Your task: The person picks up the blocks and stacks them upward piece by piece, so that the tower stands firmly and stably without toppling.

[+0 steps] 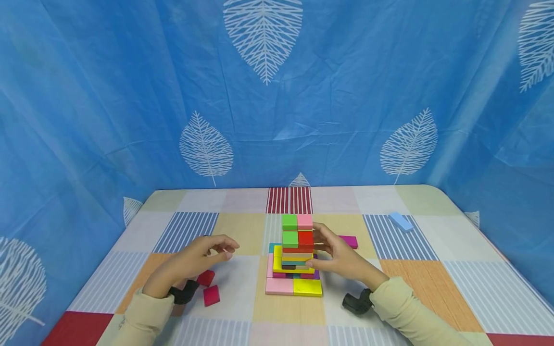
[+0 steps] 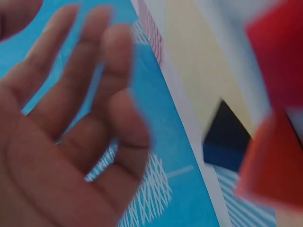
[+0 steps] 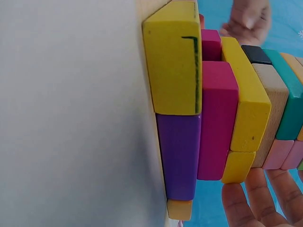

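Observation:
A stepped tower of wooden blocks (image 1: 296, 254) stands mid-table, wide at its base and narrow above. Green (image 1: 289, 222) and pink blocks (image 1: 305, 221) top it. My right hand (image 1: 342, 254) is at the tower's right side, thumb toward the front and fingers reaching behind. In the right wrist view, its fingertips (image 3: 235, 198) lie right against the yellow and tan layers. My left hand (image 1: 203, 252) hovers left of the tower with nothing in it, its fingers (image 2: 90, 52) loosely bent and spread. Below that hand lie two red blocks (image 1: 211, 295).
A magenta block (image 1: 348, 241) lies behind the right hand, and a light blue block (image 1: 401, 222) farther back right. A dark block (image 2: 227, 137) shows near the left wrist. Blue leaf-print curtains (image 1: 303, 120) surround the patchwork-covered table (image 1: 285, 327).

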Demonstrator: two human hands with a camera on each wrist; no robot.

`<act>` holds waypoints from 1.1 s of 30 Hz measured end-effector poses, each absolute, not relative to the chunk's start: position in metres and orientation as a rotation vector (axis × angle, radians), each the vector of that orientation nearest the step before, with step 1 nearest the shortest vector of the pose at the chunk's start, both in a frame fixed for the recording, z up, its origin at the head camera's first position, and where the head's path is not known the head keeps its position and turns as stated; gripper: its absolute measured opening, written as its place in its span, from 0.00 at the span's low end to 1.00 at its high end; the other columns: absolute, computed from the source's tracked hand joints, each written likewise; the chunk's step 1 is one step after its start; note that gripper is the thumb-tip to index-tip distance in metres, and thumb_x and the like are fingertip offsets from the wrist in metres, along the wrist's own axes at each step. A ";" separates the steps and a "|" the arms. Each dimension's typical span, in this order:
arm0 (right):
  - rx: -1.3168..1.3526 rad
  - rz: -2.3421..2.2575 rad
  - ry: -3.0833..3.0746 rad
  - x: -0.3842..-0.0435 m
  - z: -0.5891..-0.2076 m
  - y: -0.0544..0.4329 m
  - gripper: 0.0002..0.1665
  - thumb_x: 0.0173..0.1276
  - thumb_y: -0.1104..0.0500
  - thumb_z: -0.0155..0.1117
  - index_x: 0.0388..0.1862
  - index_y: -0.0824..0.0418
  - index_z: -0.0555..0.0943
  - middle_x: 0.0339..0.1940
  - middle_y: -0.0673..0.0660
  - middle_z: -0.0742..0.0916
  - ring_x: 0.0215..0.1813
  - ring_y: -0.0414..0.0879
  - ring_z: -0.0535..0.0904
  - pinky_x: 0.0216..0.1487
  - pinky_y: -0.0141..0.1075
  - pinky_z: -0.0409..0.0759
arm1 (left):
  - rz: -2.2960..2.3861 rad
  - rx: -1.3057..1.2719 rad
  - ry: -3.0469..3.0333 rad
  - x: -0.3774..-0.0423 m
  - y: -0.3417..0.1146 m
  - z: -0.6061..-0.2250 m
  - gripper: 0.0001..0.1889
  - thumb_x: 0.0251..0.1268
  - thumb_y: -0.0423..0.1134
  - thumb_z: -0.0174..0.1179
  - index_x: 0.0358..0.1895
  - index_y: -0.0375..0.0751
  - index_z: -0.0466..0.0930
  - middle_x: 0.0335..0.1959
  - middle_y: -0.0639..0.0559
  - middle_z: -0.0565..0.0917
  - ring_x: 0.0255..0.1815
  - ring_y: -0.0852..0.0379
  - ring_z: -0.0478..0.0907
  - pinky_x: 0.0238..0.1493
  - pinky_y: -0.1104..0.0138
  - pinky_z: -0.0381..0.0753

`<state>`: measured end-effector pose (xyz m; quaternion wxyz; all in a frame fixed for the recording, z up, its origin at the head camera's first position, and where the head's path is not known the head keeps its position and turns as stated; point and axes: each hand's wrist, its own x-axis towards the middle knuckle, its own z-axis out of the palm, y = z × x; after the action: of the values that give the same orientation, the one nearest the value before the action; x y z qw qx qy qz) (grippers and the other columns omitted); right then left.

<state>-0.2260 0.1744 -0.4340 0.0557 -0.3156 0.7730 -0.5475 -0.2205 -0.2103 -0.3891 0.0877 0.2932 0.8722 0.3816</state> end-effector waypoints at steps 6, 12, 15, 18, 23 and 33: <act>-0.980 -1.663 2.348 -0.227 -0.436 0.175 0.46 0.74 0.63 0.74 0.83 0.69 0.61 0.69 0.68 0.80 0.69 0.66 0.78 0.71 0.47 0.80 | 1.080 0.676 2.470 -0.209 -0.238 -0.391 0.15 0.77 0.32 0.65 0.61 0.31 0.83 0.55 0.44 0.86 0.56 0.45 0.82 0.51 0.68 0.84; -0.972 -1.663 2.344 -0.226 -0.435 0.175 0.46 0.74 0.63 0.75 0.82 0.69 0.61 0.69 0.69 0.80 0.70 0.67 0.78 0.71 0.48 0.80 | 0.896 0.474 2.608 -0.206 -0.235 -0.393 0.21 0.57 0.18 0.73 0.54 0.34 0.86 0.47 0.50 0.86 0.45 0.49 0.79 0.45 0.60 0.89; -0.953 -1.665 2.341 -0.225 -0.433 0.175 0.47 0.73 0.63 0.75 0.83 0.68 0.61 0.69 0.68 0.80 0.70 0.66 0.78 0.71 0.43 0.80 | 0.764 0.411 2.689 -0.205 -0.227 -0.395 0.24 0.50 0.15 0.74 0.50 0.38 0.88 0.43 0.53 0.85 0.41 0.51 0.76 0.44 0.58 0.90; -0.955 -1.665 2.340 -0.225 -0.433 0.175 0.47 0.73 0.63 0.75 0.83 0.68 0.61 0.69 0.68 0.80 0.70 0.66 0.78 0.71 0.44 0.80 | 0.705 0.402 2.726 -0.205 -0.223 -0.396 0.23 0.50 0.15 0.74 0.48 0.40 0.89 0.40 0.53 0.84 0.40 0.52 0.76 0.45 0.56 0.89; -0.964 -1.656 2.352 -0.227 -0.436 0.176 0.46 0.74 0.63 0.75 0.83 0.69 0.60 0.69 0.68 0.80 0.69 0.65 0.78 0.71 0.47 0.80 | 0.670 0.424 2.789 -0.206 -0.217 -0.402 0.17 0.57 0.31 0.81 0.49 0.42 0.88 0.36 0.54 0.83 0.37 0.54 0.76 0.40 0.60 0.85; -0.950 -1.665 2.345 -0.226 -0.435 0.175 0.47 0.73 0.63 0.76 0.83 0.68 0.61 0.69 0.68 0.80 0.70 0.67 0.77 0.71 0.52 0.79 | 0.807 0.734 2.747 -0.209 -0.215 -0.412 0.16 0.60 0.34 0.80 0.48 0.38 0.86 0.32 0.59 0.78 0.31 0.63 0.71 0.32 0.68 0.77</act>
<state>-0.2264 0.1748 -0.4347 0.0565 -0.3133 0.7730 -0.5487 -0.2089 -0.2148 -0.4120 0.0928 0.2473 0.9254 0.2718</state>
